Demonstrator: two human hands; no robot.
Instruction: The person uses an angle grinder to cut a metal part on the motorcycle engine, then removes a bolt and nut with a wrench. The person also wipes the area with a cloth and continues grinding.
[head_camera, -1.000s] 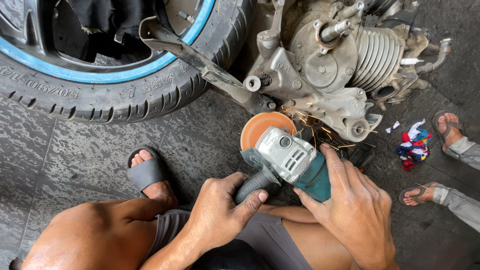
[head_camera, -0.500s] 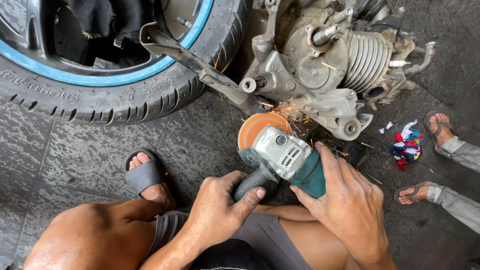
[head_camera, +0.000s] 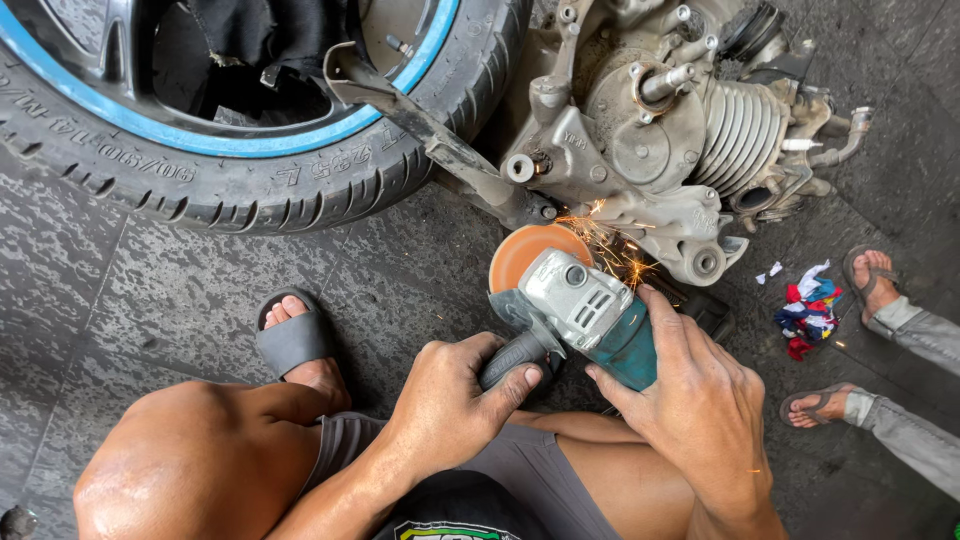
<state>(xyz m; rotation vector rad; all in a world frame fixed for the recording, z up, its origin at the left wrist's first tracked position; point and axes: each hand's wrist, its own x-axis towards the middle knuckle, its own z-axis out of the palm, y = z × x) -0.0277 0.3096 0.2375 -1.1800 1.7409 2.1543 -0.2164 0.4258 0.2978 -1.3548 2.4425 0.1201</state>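
Tyre (head_camera: 250, 190): black with a blue rim stripe, lying at upper left; no shift against the earlier views.
Sandal (head_camera: 292, 340): grey, on the person's foot, just below the tyre.
Left hand (head_camera: 450, 410): fingers closed full round the grinder's black side handle; same hold as a second ago.
Grinder (head_camera: 585, 320): grey head, teal body, centre of view, between both hands and just under the engine.
Disc (head_camera: 525, 255): orange, its upper right edge meeting the engine casing.
Sparks (head_camera: 610, 245): sparse a second ago, now a fuller spray at the contact point; in my judgement the cut is biting harder.
Engine (head_camera: 660, 140): bare metal block with finned cylinder, upper right.
Right hand (head_camera: 700, 410): wrapped tight over the teal body from behind.
Rag (head_camera: 808, 312): multicoloured, on the floor, right.
Other person: two sandalled feet at far right, well apart from the work.
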